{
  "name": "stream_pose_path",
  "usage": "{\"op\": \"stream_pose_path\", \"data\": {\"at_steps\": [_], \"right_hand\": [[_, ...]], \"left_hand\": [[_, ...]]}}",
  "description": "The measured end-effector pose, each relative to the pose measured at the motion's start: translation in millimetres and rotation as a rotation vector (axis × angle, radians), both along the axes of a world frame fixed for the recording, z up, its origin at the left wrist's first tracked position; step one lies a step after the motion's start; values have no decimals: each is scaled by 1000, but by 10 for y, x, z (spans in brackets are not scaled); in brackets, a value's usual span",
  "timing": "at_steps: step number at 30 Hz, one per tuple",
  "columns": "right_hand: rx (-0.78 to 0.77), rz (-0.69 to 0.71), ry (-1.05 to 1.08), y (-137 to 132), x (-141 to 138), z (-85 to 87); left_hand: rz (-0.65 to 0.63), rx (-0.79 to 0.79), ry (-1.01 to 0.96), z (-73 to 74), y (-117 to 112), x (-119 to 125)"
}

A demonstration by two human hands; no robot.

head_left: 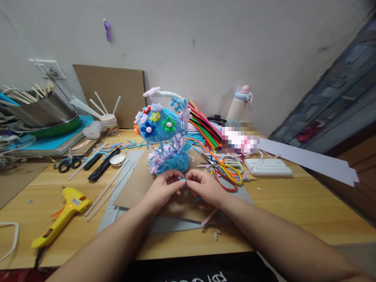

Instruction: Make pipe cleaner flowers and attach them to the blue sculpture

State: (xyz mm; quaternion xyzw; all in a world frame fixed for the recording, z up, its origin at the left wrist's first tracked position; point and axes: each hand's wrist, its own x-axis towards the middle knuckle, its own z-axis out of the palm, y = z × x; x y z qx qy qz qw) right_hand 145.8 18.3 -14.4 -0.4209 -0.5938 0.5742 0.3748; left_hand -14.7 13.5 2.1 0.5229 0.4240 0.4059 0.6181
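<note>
My left hand [163,188] and my right hand [205,187] meet at the middle of the wooden table [293,203]. Both pinch a small piece of light blue pipe cleaner [182,179] between their fingertips. Just behind them stands a blue fuzzy pipe-cleaner craft [164,133] with small coloured flowers and a white curved stem on top. A sheet of brown cardboard [135,188] lies under my hands.
A yellow glue gun [63,215] lies at front left, with black scissors [69,161], a black utility knife [103,164] and white sticks behind it. Coloured pipe cleaners [205,127] are piled at the right, beside small scissors [210,160], a white flat case [268,167] and a bottle [240,103].
</note>
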Motion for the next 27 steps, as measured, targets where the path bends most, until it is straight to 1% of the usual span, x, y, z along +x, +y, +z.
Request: {"op": "stream_pose_path", "data": {"at_steps": [2,4,7,9,12,14,17,20,22,24,27], "right_hand": [[-16,-24,-4,3,5,16],[-38,-39,45,8,10,39],[-27,-53,107,14,6,57],[32,-45,95,9,-3,48],[157,-39,29,-7,-11,19],[245,-45,-47,-16,-3,5],[322,-51,-137,-18,17,1],[281,-68,-104,-11,22,14],[217,-66,-50,-8,17,31],[174,-61,-4,-7,14,51],[173,-63,29,-7,17,74]], "left_hand": [[24,36,43,7,2,0],[43,22,2,-2,12,-8],[31,-127,-193,-30,30,-23],[9,-240,-303,-46,35,-30],[0,-323,-351,-55,33,-34],[-2,-331,-344,-53,30,-34],[-23,-273,-311,-53,31,-37],[-9,-228,-257,-65,38,-43],[-10,-242,-243,-75,39,-44],[-55,-268,-256,-79,34,-39],[-116,-297,-286,-71,20,-33]]}}
